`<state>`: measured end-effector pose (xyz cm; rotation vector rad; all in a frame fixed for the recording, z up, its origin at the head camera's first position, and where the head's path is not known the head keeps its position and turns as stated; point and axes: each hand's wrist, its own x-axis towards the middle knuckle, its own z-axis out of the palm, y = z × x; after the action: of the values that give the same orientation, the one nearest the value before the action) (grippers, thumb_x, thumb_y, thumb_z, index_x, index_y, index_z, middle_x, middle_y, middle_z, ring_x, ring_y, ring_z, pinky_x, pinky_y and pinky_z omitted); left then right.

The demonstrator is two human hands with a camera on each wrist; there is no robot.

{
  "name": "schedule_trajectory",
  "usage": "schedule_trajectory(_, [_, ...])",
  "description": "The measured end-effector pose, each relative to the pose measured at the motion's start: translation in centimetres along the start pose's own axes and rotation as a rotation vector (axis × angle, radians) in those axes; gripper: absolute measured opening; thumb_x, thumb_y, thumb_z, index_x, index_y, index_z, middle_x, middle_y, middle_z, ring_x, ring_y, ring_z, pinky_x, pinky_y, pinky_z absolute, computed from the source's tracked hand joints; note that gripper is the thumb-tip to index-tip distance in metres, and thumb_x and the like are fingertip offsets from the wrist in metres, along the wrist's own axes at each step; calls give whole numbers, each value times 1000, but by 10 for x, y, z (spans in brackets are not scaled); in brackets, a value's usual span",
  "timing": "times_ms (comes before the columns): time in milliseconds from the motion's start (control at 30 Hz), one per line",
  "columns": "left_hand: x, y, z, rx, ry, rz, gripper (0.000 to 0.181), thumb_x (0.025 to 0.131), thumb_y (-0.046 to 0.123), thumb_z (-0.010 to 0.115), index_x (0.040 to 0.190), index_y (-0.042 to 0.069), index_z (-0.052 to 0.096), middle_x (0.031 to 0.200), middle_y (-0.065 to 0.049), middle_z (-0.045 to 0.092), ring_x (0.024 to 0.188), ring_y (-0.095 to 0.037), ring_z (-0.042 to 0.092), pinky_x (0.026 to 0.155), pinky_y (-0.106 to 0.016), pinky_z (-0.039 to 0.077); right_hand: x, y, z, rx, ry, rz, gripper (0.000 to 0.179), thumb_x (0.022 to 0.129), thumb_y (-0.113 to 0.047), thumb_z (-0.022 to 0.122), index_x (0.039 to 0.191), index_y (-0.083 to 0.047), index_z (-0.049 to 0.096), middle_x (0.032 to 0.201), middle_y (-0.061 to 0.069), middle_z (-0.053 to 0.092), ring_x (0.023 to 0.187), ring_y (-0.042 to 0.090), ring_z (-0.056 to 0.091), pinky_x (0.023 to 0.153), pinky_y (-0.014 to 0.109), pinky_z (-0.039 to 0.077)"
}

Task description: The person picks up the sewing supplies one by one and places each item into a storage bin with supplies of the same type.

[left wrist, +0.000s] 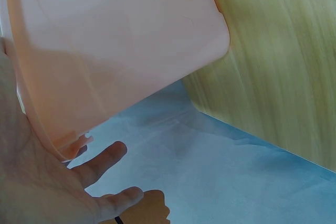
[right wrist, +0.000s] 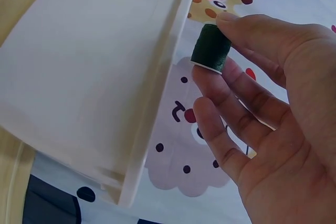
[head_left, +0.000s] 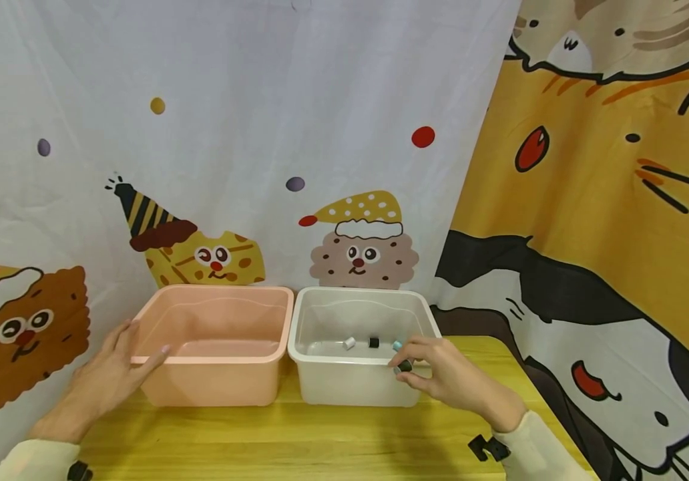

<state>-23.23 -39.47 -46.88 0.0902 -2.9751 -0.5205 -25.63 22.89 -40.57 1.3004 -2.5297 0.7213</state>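
Observation:
My right hand [head_left: 454, 375] holds a spool of dark green thread [right wrist: 211, 48] by its ends, pinched between thumb and fingertips. It hovers at the front right rim of the white bin [head_left: 356, 384]. Inside that bin lie a white spool [head_left: 349, 343], a black spool [head_left: 374, 342] and a light blue spool [head_left: 397, 345], the last partly behind my fingers. My left hand [head_left: 107, 374] rests against the front left corner of the pink bin [head_left: 209, 384], thumb across the rim, with other fingers spread and fairly straight in the left wrist view.
Both bins stand side by side on a yellow wood-grain table [head_left: 296, 441], against a white cartoon-printed cloth [head_left: 230, 133]. An orange curtain [head_left: 585, 187] with cat drawings hangs along the right side. The pink bin's visible floor is bare.

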Motion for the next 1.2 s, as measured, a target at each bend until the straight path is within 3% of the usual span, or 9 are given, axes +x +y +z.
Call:
schedule_trajectory(367, [0,0,0,-9,2,0,116,117,77,41,178,-16,9,176,-52,14,143,-84,44,103,-99,43,11,3,-11,-12,31,-58,22,98,-6,94,116,-17,88,111,-3,85,93,6,76,71,30,67])
schedule_trajectory(867, [0,-1,-2,-10,8,11,116,117,77,41,178,-16,9,177,-52,15,143,-84,44,101,-98,45,23,15,-19,-68,24,-19,21,100,-13,94,118,-23,88,111,-10,86,94,8,76,85,27,67])
schedule_trajectory(1200, [0,-2,-1,-11,1,7,117,117,78,40,179,-15,8,178,-52,14,143,-84,43,101,-98,45,41,18,-29,-114,-30,26,19,101,-14,94,117,-24,88,111,-9,87,96,8,78,88,36,70])
